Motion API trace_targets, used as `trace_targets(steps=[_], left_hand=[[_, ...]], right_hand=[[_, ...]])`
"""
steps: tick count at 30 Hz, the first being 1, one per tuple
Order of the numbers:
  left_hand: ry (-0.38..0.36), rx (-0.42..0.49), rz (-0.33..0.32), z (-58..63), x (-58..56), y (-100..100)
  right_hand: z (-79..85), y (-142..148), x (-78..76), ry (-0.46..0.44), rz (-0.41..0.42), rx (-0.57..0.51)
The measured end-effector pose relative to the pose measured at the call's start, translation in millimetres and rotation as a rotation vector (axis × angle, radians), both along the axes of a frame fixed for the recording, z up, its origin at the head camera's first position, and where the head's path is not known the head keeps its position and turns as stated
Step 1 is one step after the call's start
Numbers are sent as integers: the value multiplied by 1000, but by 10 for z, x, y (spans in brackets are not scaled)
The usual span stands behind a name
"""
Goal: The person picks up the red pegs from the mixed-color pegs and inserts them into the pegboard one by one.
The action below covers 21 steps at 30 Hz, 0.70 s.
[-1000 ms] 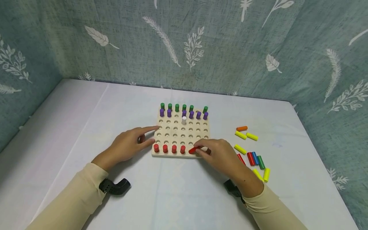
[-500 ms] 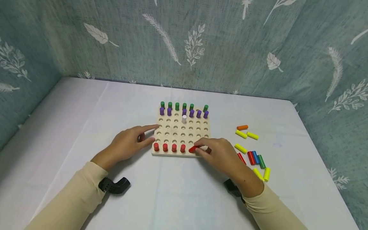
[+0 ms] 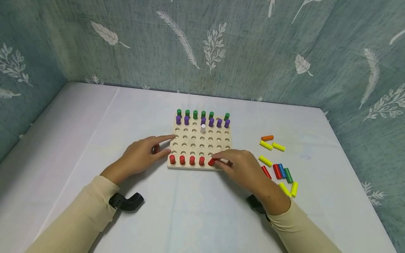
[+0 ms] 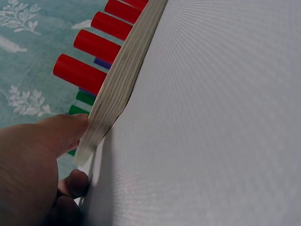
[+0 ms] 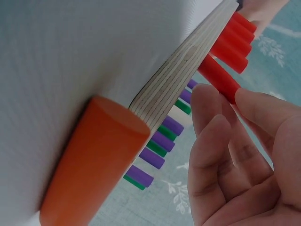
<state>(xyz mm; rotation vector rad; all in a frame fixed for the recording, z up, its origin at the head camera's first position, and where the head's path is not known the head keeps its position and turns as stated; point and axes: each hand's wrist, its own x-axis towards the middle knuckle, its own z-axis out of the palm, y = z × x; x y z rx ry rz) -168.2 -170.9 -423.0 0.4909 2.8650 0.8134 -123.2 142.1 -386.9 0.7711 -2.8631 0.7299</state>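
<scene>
A wooden pegboard (image 3: 186,168) lies on the table with rows of round holes. Green pegs (image 3: 195,114) and purple pegs (image 3: 211,122) stand in its two far rows, and a white peg (image 3: 203,128) near them. Several red pegs (image 3: 192,160) stand upright along the front row. My right hand (image 3: 243,167) pinches another red peg (image 5: 218,80) between thumb and fingertips; it leans, its lower end at the front row right of the others. My left hand (image 3: 142,154) touches the board's left side, index finger extended over the edge, thumb (image 4: 66,129) against the side.
Loose pegs lie right of the board: an orange peg (image 3: 267,138), several yellow pegs (image 3: 265,161), red pegs (image 3: 277,172), a blue peg (image 3: 282,170) and a green peg (image 3: 288,175). An orange peg (image 5: 94,165) lies close to the right wrist camera. A leaf-patterned cloth (image 3: 136,45) hangs behind.
The red peg in my right hand has tipped somewhat more upright at the front row. My left hand stays at the board's left side. The head view has tilted slightly.
</scene>
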Motion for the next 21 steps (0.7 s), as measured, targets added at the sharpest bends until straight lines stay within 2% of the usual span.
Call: trace_targets(steps=[11,16,21], left_hand=[[6,-2,-3,42,-18,8],[-19,0,-2,3,-6,8],[-3,0,0,1,-2,11]], right_hand=[[22,-6,-8,27,26,27],[7,-9,12,-9,23,41],[8,-4,20,-3,16,39]])
